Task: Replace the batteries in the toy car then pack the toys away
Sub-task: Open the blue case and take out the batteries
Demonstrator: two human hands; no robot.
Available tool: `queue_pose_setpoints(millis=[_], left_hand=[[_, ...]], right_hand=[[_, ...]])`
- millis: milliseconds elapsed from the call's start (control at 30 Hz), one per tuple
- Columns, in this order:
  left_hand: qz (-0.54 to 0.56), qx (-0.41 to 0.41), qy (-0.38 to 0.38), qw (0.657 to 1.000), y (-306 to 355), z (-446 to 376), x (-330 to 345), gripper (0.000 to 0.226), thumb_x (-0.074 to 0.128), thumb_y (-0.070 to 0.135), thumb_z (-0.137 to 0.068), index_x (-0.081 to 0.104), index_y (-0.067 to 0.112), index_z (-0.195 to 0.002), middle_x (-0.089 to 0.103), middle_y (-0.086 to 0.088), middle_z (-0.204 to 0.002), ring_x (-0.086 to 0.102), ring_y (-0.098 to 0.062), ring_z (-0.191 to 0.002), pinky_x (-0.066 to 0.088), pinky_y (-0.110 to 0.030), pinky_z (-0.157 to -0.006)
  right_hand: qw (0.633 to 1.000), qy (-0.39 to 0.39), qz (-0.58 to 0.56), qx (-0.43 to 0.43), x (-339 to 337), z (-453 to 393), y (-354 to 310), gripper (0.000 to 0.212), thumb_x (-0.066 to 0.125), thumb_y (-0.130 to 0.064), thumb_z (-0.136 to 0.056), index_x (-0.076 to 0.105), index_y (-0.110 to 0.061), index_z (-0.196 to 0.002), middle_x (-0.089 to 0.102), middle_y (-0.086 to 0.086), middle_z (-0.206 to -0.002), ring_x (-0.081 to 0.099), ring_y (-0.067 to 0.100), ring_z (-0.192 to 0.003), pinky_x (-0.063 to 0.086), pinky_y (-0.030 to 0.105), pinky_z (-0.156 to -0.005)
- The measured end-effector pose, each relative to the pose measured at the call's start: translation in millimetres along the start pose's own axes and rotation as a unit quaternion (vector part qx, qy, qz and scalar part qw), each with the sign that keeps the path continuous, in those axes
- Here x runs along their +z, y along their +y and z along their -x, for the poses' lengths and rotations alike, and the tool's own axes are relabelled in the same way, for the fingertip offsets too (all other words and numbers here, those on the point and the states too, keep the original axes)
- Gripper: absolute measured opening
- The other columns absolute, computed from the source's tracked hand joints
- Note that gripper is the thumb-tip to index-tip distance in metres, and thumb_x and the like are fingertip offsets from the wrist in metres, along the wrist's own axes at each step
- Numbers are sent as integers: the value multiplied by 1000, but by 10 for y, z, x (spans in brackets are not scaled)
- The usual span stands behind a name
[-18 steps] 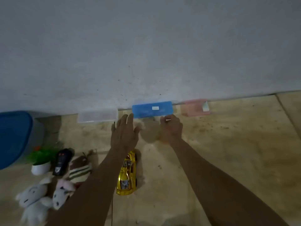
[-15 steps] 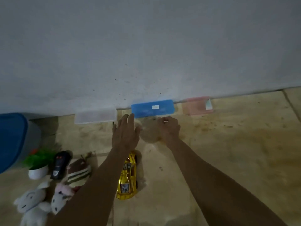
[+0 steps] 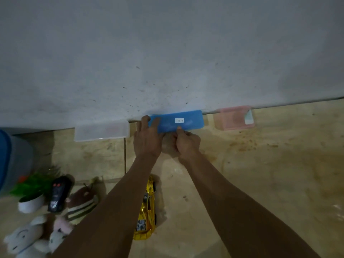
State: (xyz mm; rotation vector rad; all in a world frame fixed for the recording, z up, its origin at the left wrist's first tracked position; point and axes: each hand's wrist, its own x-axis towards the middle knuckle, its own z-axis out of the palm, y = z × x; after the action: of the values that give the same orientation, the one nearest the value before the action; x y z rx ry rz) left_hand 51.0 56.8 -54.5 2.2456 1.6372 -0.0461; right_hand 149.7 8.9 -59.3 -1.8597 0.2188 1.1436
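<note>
Three flat plastic cases line the foot of the wall: a clear case (image 3: 102, 131) at ten o'clock of our hands, the blue case (image 3: 188, 121) at twelve, a pink case (image 3: 233, 117) at two. Our left hand (image 3: 148, 139) lies with straight fingers over the blue case's left end. Our right hand (image 3: 187, 142) has its fingers curled at the near long edge, thumb on the lid, apparently pinching it. We judge the case light, rigid and slick, likely holding batteries, so we should take it by both long edges, or pry at the lid seam while the left hand pins it. The yellow toy car (image 3: 146, 211) lies on the floor at six o'clock, between our forearms, untouched.
</note>
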Motion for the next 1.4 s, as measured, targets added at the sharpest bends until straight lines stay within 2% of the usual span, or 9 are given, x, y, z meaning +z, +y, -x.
queue_pose_setpoints(millis=[267, 633, 767, 933, 1000, 1067, 1167, 1300, 1400], left_hand=[[48, 7, 28, 998, -26, -54, 49, 54, 70, 29, -88, 56, 12, -137, 46, -16, -141, 46, -41, -124, 50, -54, -94], [63, -5, 40, 997, 5, -97, 20, 56, 79, 31, -82, 60, 16, -133, 50, -10, -134, 47, -33, -119, 49, -42, -94], [18, -5, 51, 999, 76, -81, -24, 63, 82, 23, -78, 52, 19, -134, 47, -11, -138, 48, -34, -123, 51, -43, -92], [172, -40, 113, 978, 20, 66, 21, 89, 89, 17, -63, 37, 9, -136, 39, -15, -139, 52, -35, -120, 56, -46, -77], [196, -46, 143, 969, -24, 143, 35, 84, 85, 36, -63, 40, 7, -128, 44, -15, -129, 54, -34, -113, 55, -48, -70], [182, -20, 145, 972, -49, 177, 38, 73, 74, 50, -65, 42, 14, -119, 49, -15, -119, 52, -32, -109, 53, -44, -73], [127, 30, 107, 986, -96, 129, 54, 63, 78, 41, -76, 49, 14, -125, 56, -16, -122, 50, -31, -112, 52, -45, -82], [60, 29, 46, 997, -137, 14, 30, 75, 79, 37, -83, 46, 8, -144, 51, -13, -142, 47, -35, -125, 48, -49, -97], [27, 35, 30, 999, -145, -14, -14, 75, 77, 37, -84, 45, 10, -146, 48, -11, -144, 46, -34, -127, 48, -48, -97]], right_hand=[[995, -66, -68, 6, -98, 67, 9, 26, 61, -31, -97, 65, -9, -83, 62, 3, -66, 54, 12, -54, 48, 24, -51], [993, -82, -78, 17, -131, 121, 4, 31, 63, -41, -94, 65, -11, -86, 63, 2, -71, 58, 14, -63, 56, 29, -62], [996, -60, -58, -17, -146, 160, -85, 30, 64, -36, -95, 69, -6, -92, 69, 5, -76, 63, 14, -64, 51, 25, -53], [990, -67, 14, -121, -148, 112, -374, 10, 62, -15, -90, 69, -18, -85, 75, 8, -88, 71, 18, -73, 58, 32, -62], [966, -68, 127, -216, -169, 13, -501, 17, 60, -12, -86, 72, -23, -89, 75, 6, -100, 72, 23, -92, 59, 41, -86], [913, -78, 264, -300, -237, -70, -597, 25, 56, -9, -89, 75, -14, -105, 73, 7, -113, 68, 25, -105, 51, 36, -100], [833, -87, 383, -390, -396, -195, -696, 29, 51, 1, -90, 75, -6, -105, 73, 10, -111, 67, 25, -104, 46, 20, -91], [767, -116, 450, -442, -480, -331, -688, 33, 50, 8, -84, 73, -2, -106, 73, 17, -108, 66, 35, -101, 54, 41, -90], [713, -137, 528, -441, -436, -355, -609, 36, 54, 3, -84, 70, -8, -114, 71, 18, -109, 63, 37, -102, 54, 41, -82]])
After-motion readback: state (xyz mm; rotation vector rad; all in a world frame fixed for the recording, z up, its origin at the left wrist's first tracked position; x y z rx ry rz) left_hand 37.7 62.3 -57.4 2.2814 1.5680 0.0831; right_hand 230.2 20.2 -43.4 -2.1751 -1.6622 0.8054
